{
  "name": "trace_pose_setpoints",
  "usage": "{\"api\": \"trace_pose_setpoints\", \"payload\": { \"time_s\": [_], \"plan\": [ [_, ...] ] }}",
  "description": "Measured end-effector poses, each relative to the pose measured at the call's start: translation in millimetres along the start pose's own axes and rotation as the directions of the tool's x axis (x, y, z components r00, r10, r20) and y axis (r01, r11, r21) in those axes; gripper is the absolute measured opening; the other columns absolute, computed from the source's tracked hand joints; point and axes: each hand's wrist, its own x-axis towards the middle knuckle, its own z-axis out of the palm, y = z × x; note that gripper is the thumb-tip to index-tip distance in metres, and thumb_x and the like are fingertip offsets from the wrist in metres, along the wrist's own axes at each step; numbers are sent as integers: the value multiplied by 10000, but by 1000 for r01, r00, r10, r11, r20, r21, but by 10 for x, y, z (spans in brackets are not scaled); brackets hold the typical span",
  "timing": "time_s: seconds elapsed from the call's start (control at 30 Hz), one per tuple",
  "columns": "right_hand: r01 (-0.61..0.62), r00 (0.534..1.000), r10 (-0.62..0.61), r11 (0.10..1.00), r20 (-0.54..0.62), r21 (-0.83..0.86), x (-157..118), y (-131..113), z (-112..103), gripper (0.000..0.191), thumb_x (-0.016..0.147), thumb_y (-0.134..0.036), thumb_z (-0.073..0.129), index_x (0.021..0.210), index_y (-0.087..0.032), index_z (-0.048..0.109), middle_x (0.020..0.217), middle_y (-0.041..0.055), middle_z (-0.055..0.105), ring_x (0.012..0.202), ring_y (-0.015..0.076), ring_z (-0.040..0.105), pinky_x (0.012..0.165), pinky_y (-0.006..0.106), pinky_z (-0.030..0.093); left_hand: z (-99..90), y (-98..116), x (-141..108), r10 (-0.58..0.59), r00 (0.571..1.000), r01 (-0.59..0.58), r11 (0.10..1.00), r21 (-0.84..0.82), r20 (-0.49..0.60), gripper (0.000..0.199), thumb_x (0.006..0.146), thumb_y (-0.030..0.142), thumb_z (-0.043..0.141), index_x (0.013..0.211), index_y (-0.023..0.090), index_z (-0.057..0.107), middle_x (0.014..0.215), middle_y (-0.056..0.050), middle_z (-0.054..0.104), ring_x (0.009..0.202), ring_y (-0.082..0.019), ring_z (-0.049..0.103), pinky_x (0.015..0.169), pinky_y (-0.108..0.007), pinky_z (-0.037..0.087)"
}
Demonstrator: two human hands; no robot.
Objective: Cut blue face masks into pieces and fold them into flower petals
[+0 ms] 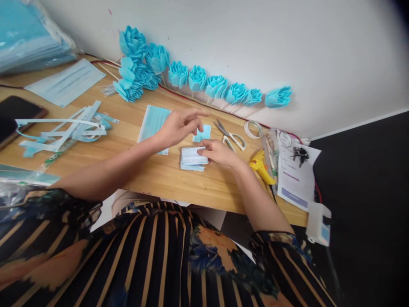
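My left hand (181,127) hovers with its fingers loosely stretched out, beside a small blue square (202,134) of mask material on the table. Nothing shows in its fingers. A pleated blue face mask (154,121) lies partly beneath my left wrist. My right hand (220,152) has its thumb over the right end of a small stack of cut mask pieces (192,157), pale side up, with its fingers curled behind that edge. White-handled scissors (229,135) lie just beyond my right hand, blades pointing away to the left.
Blue flowers (197,78) on sticks line the wall. Cut strips (76,130), another mask (68,83), a phone (19,115) and bagged masks (32,42) occupy the left. A tape roll (253,129), yellow glue gun (262,167), paper (294,175) and keys (300,156) lie right.
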Motion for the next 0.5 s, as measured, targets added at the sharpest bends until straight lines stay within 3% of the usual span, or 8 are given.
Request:
{"api": "trace_pose_setpoints", "payload": {
  "time_s": [0.13, 0.3, 0.4, 0.5],
  "plan": [
    [4, 1000, -1, 995, -25, 98, -93, -65, -48, 109, 773, -287, 657, 789, -187, 617, 583, -40, 572, 482, 98, 507, 451, 221, 414, -143, 270, -10, 43, 989, -61, 990, 129, 143, 217, 838, 214, 581, 1004, 202, 720, 845, -12, 710, 955, -239, 666, 884, -353, 475],
    [7, 997, 12, 964, -70, 266, -197, -82, -23, 211, 739, -354, 699, 824, -172, 637, 624, -41, 591, 502, 78, 517, 441, 191, 421, -323, 558, -264, -2, 999, -2, 996, 90, 39, 236, 850, 161, 556, 1005, 200, 729, 857, -20, 718, 1004, -253, 662, 915, -365, 464],
    [-24, 997, 45, 961, -68, 275, -180, 2, 89, 237, 719, -365, 715, 812, -166, 627, 615, -38, 606, 488, 78, 524, 407, 179, 406, -287, 578, -515, -4, 999, -3, 982, 187, 37, 252, 865, 174, 553, 1053, 199, 719, 880, -28, 742, 940, -227, 681, 896, -348, 485],
    [-41, 994, 65, 969, -90, 243, -137, 91, 192, 222, 734, -362, 700, 802, -169, 615, 578, -42, 602, 457, 80, 518, 386, 178, 392, -110, 422, -757, 43, 993, -83, 915, 395, 108, 275, 892, 167, 492, 1046, 194, 718, 943, -44, 756, 906, -199, 699, 885, -330, 517]
  ]
}}
